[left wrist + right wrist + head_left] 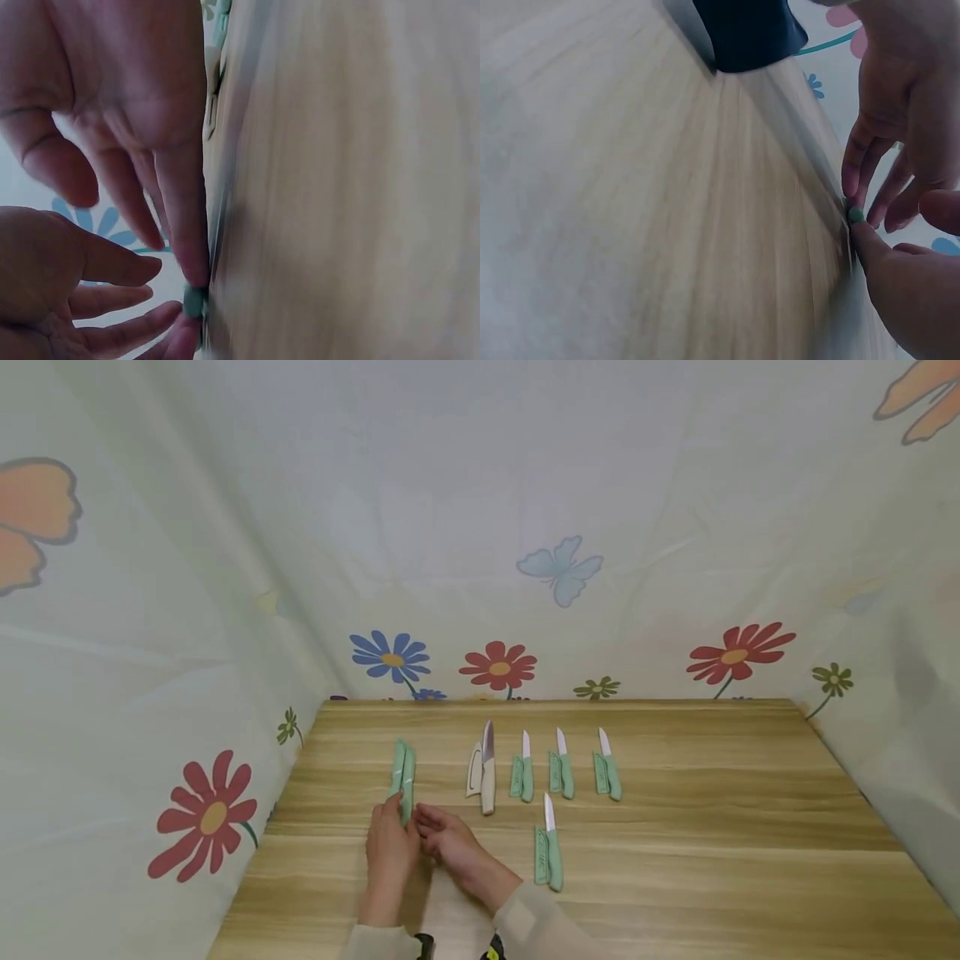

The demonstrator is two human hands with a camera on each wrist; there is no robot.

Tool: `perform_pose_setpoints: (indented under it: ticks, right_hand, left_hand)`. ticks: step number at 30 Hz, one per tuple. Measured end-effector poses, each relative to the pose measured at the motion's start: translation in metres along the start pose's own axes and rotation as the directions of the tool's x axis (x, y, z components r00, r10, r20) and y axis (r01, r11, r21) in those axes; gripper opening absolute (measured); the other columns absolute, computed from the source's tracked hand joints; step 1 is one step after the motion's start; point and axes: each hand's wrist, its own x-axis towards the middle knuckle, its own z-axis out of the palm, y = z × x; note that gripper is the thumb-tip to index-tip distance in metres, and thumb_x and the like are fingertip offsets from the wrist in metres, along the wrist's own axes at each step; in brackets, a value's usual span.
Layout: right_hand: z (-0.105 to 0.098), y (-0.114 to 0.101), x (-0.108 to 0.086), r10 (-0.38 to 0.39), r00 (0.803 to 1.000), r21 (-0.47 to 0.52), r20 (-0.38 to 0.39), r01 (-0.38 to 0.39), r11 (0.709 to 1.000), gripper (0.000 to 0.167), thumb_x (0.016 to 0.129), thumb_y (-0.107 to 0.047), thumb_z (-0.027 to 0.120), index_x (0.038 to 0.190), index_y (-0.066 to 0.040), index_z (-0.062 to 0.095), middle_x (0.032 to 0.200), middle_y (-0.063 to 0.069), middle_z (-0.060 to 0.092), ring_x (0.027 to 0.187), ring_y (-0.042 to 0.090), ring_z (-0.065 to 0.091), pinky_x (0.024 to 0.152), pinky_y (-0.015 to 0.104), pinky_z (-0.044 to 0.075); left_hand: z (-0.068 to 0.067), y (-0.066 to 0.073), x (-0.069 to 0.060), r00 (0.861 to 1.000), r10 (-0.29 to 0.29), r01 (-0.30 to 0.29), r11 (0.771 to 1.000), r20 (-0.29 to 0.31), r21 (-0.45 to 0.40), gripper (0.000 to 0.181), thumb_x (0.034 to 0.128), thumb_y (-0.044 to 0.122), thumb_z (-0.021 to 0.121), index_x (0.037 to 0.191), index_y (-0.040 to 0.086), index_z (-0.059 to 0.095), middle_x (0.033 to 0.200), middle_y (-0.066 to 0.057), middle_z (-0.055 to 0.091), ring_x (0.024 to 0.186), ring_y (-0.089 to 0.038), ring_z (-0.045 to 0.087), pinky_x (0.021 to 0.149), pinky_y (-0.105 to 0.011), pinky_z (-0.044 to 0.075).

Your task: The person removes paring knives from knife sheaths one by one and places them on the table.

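Two slim green knives, apparently sheathed, lie side by side at the left of the wooden table, pointing away. My left hand touches their near ends from the left, its fingers extended. From the other side, my right hand reaches in with nearly straight fingers and touches the near end of the right-hand knife. A green handle end shows between the fingertips of both hands in the left wrist view. The right wrist view shows that green end too, partly covered by fingers.
Right of my hands lies a cream-handled knife beside its cream sheath. Further right are several bare-bladed green knives, each beside a green sheath. A flower-printed curtain encloses the table's back and sides.
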Motion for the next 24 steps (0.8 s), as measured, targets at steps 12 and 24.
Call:
perform_pose_setpoints:
  ticks: [12, 24]
  right_hand:
    - [0.001, 0.000, -0.011, -0.012, 0.994, 0.090, -0.105, 0.021, 0.996, 0.068, 0.079, 0.017, 0.041, 0.147, 0.022, 0.038, 0.146, 0.038, 0.050, 0.139, 0.040, 0.053, 0.111, 0.038, 0.051]
    - [-0.006, -0.012, -0.036, -0.085, 0.980, -0.103, -0.180, 0.068, 0.992, 0.051, 0.092, 0.004, 0.058, 0.141, 0.017, 0.050, 0.138, 0.032, 0.061, 0.127, 0.042, 0.063, 0.104, 0.038, 0.056]
  left_hand:
    - [-0.001, -0.006, 0.009, 0.992, -0.087, 0.093, 0.993, 0.092, -0.071, 0.045, 0.0832, 0.002, 0.074, 0.127, -0.005, 0.067, 0.103, -0.021, 0.076, 0.096, -0.041, 0.071, 0.086, -0.056, 0.055]
    - [-0.008, 0.006, -0.001, 0.960, -0.164, 0.225, 0.936, 0.229, -0.272, 0.055, 0.0839, 0.002, 0.077, 0.136, -0.002, 0.060, 0.104, -0.021, 0.077, 0.093, -0.030, 0.076, 0.075, -0.039, 0.059]
